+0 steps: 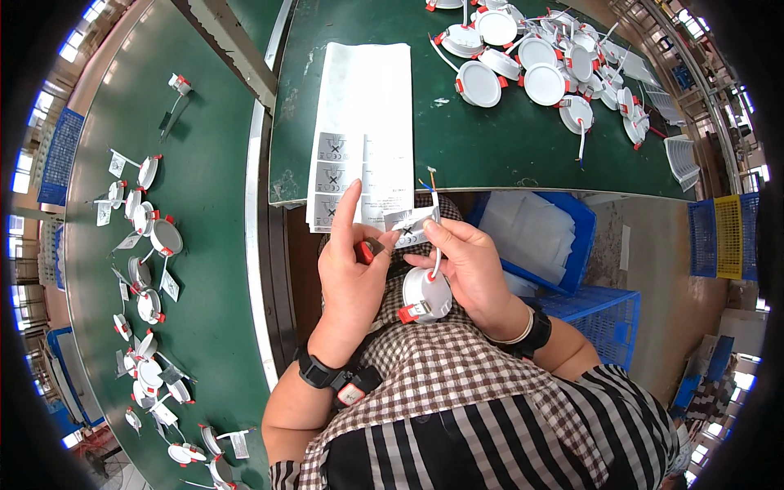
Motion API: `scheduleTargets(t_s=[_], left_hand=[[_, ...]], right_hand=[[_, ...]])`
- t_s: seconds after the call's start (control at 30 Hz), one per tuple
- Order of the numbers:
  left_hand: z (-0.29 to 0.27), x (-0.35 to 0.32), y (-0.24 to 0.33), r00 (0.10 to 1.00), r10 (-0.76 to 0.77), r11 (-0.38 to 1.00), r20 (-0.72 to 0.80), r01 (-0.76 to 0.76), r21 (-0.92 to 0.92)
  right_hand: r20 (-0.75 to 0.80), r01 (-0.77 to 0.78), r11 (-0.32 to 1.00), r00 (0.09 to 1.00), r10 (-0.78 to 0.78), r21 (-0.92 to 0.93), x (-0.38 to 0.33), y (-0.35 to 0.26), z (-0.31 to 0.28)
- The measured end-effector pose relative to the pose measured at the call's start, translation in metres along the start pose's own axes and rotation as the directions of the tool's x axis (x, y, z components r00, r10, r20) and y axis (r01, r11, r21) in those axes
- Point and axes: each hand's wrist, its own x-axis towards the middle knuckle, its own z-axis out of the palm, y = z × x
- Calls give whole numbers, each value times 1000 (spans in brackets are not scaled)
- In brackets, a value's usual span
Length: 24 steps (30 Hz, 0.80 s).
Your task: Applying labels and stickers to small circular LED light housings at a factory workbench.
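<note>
A round white LED downlight with red-tipped spring clips hangs by its white cable in front of my apron. My right hand pinches that cable near its stripped, coloured wire ends, together with a printed silver label. My left hand has its index finger stretched out and its other fingers curled in. Its thumb tip meets the label's left edge, and a small red-and-black object, not clear in kind, sits in its grip. Just beyond lie white label sheets on the green table, overhanging its near edge.
Many downlights are heaped on the green table at upper right. More, several with labels on their cables, lie along a green surface at left. A blue bin with white sheets and a blue crate stand at lower right.
</note>
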Motion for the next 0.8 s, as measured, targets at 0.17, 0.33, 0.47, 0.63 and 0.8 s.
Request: scheduleTargets(t_s=[0.17, 0.33, 0.47, 0.63, 0.8], left_hand=[[0, -1, 4, 1000, -3, 1000, 19, 3, -29], [4, -4, 2, 1000, -7, 997, 1, 7, -80], [5, -3, -1, 999, -48, 990, -6, 47, -135], [5, -3, -2, 996, -86, 982, 5, 85, -166], [6, -2, -3, 996, -85, 980, 7, 85, -178]], right_hand=[[-6, 20, 1000, 1000, -20, -5, -1, -3, 3], [-12, 44, 999, 999, -44, 2, -1, -2, 3], [-18, 48, 999, 999, -48, -4, 0, 0, 1], [-5, 38, 999, 999, -38, -4, -1, 0, 0], [-5, 42, 999, 999, -42, -4, 0, 1, 0]])
